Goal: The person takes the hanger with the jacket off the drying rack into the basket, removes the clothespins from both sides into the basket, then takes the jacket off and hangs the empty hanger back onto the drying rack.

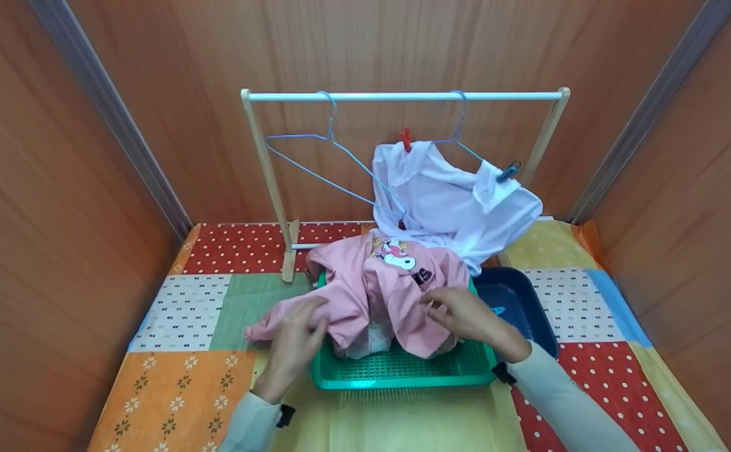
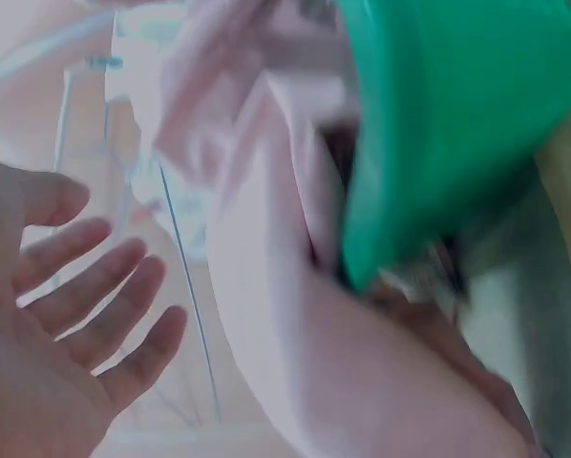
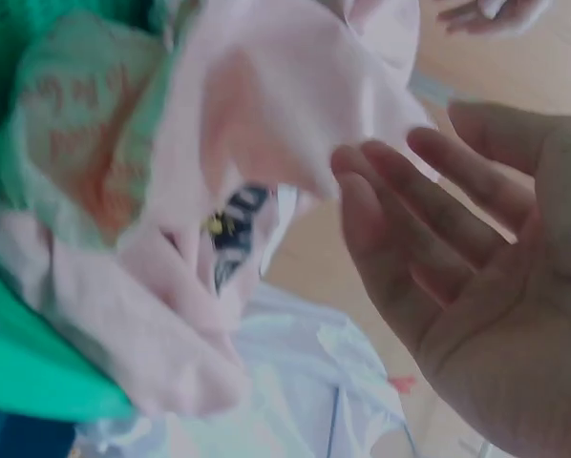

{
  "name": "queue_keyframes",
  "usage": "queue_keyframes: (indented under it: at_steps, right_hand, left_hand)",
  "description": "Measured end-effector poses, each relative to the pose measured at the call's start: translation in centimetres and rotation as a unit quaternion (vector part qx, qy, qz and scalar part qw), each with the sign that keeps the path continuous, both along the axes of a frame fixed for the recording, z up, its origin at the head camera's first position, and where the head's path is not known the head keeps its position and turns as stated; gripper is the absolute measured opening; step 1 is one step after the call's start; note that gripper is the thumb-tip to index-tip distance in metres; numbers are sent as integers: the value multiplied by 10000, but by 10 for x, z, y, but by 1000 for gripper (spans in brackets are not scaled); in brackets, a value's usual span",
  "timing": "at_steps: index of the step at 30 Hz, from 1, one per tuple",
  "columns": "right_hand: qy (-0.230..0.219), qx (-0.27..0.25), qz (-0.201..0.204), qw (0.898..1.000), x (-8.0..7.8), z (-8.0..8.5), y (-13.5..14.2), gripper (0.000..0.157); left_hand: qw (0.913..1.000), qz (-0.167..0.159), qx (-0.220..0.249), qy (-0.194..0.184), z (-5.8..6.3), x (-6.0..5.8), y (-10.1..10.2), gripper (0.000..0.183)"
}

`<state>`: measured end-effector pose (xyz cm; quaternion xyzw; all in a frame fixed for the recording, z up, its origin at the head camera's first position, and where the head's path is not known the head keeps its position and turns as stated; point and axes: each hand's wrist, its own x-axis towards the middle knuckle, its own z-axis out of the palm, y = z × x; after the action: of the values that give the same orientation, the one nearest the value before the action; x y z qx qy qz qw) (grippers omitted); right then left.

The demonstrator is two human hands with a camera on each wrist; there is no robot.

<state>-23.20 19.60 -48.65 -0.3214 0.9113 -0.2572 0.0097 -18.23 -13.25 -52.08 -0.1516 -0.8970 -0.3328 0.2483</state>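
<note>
A pink garment [image 1: 346, 276] with a cartoon dog print lies bunched over a green basket [image 1: 403, 382], one sleeve hanging past the left rim. Over that sleeve is my left hand [image 1: 295, 342], its fingers spread and holding nothing; the left wrist view shows the hand [image 2: 75, 315] apart from the pink cloth [image 2: 276, 286]. My right hand [image 1: 466, 314] is at the garment's right side, fingers loosely bent. In the right wrist view its fingertips [image 3: 348, 157] come right at the cloth's edge, with no fabric gripped. Pale printed cloth [image 3: 85, 114] shows beneath the pink one.
Behind the basket stands a rack with a white rail [image 1: 390, 96]. A bare blue hanger [image 1: 340, 145] hangs at left; at right a white shirt [image 1: 447, 194] hangs, with a red clip [image 1: 407, 139] and a dark clip [image 1: 508, 171]. A navy tray [image 1: 525, 301] sits beside the basket.
</note>
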Motion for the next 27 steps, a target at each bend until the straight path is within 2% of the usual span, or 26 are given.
queue_keyframes:
  at_steps: [1,3,6,8,11,16,19,21,24,27]
  right_hand:
    - [158,-154,-141,9997,-3,1,3,20]
    - [389,-421,-509,9971,-11,3,11,19]
    - [667,-748,-971,9902,-23,0,22,19]
    - [793,-846,-1246,9854,-32,-4,30,21]
    - [831,-871,-1526,9809,-45,-13,39,24]
    - [664,-724,-1821,9784,-63,-26,50,32]
    - [388,-694,-1966,9773,-70,-33,56,37]
    - [160,-666,-2025,9769,-74,-37,58,40]
    - [-152,-571,-2025,9775,-77,-41,59,41]
    - [-164,-495,-2039,9776,-76,-43,59,41]
  left_hand:
    - [9997,172,149,-8,0,-1,-8,28]
    - [9974,491,424,-319,-1,-2,-23,35]
    - [9877,764,665,-1190,-8,-4,-47,51]
    - [9785,782,678,-1784,-15,-6,-61,63]
    - [9658,669,613,-2430,-29,-9,-81,76]
    - [9499,554,777,-2977,-57,-15,-104,76]
    - [9462,545,988,-3033,-67,-18,-109,66]
    - [9495,615,1043,-2894,-71,-19,-109,54]
    - [9577,846,1015,-2557,-71,-20,-106,36]
    - [9638,1106,1051,-2185,-64,-20,-101,26]
